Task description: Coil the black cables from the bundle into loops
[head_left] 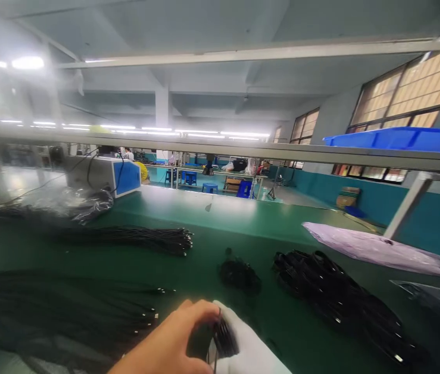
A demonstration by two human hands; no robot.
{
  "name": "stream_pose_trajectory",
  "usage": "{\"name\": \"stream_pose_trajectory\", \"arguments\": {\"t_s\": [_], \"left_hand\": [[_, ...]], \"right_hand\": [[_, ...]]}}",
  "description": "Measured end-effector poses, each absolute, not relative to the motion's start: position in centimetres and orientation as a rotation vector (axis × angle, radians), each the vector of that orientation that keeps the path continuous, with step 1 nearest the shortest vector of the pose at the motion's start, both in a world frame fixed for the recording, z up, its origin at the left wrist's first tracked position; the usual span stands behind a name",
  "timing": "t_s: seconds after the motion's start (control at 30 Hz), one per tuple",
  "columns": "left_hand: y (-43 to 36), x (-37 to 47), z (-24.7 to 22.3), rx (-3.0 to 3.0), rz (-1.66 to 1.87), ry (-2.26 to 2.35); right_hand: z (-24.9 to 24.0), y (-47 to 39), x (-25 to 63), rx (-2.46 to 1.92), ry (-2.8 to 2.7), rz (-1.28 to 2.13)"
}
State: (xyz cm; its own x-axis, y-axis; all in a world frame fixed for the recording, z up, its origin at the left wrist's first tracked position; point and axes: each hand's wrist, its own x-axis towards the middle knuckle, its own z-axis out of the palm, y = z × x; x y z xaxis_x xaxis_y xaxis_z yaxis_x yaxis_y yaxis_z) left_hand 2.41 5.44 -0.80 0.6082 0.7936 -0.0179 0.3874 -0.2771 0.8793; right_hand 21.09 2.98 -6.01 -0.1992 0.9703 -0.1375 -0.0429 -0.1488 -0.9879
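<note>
Factory hall w/ teal floor (301, 197), strip lights (220, 134), gridded windows (410, 88), white pillar (162, 122)

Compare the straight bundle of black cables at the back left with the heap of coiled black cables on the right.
The straight bundle of black cables lies stretched out, its metal ends aligned at one side. The heap of coiled black cables is bulkier, made of wound loops piled loosely. Both rest on the green table.

Left hand (173, 340) and white-gloved right hand (249, 348) pinch coiled black cable (223, 337) over green table (204, 249)

table (243, 218): matt green mat | cables (145, 240): black, metal-tipped | bin (399, 139): glossy blue plastic
</note>
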Motion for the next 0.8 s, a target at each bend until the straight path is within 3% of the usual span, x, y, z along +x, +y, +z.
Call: {"name": "stream_pose_trajectory", "arguments": {"t_s": [0.27,0.47,0.63,0.8], "left_hand": [[5.1,4.7,1.2,2.174,0.183,1.243],[7.7,3.2,-1.9,1.881,0.196,0.916],[6.6,3.5,-2.7,1.786,0.256,1.028],[6.2,3.8,-0.5,1.286,0.515,0.917]], "right_hand": [[-6.1,3.9,18.9,-1.396,-1.330,1.299],[-2.5,2.0,19.8,-1.462,-1.664,0.988],[-2.5,2.0,20.3,-0.816,-1.228,1.726],[-4.2,2.4,21.0,-0.484,-1.064,1.852]]}}
